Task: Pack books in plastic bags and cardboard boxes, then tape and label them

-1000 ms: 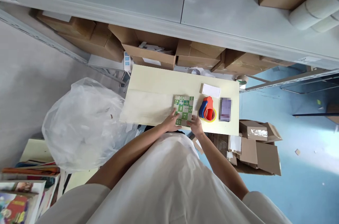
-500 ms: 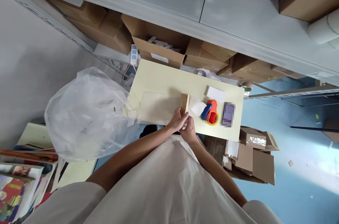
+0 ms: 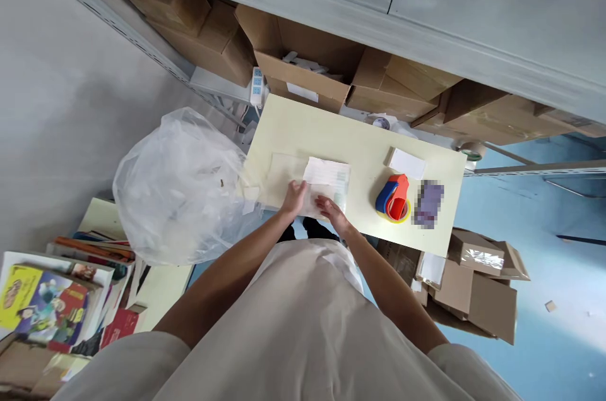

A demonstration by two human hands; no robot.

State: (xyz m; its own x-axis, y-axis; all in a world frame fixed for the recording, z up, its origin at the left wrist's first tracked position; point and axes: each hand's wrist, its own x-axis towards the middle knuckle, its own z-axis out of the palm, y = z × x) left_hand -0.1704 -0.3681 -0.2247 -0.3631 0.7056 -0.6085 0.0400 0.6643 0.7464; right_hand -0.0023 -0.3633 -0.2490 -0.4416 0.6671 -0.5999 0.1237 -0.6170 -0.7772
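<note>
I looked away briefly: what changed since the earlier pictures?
The book, held on edge earlier, now seems flat beneath a white sheet, apparently brought left from beside the tape dispenser. The left hand and right hand have moved apart. Dispenser and white stack stayed put.

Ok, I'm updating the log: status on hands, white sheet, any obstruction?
Left hand at left side of white sheet; right hand at its near edge. Grip unclear. Tape dispenser off right, apparently out of the way.

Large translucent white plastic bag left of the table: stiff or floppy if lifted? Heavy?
Probably floppy: the large translucent white plastic bag shows loose, creased film. Likely light for its bulk, since the film looks thin and see-through, though its contents are unclear.
</note>
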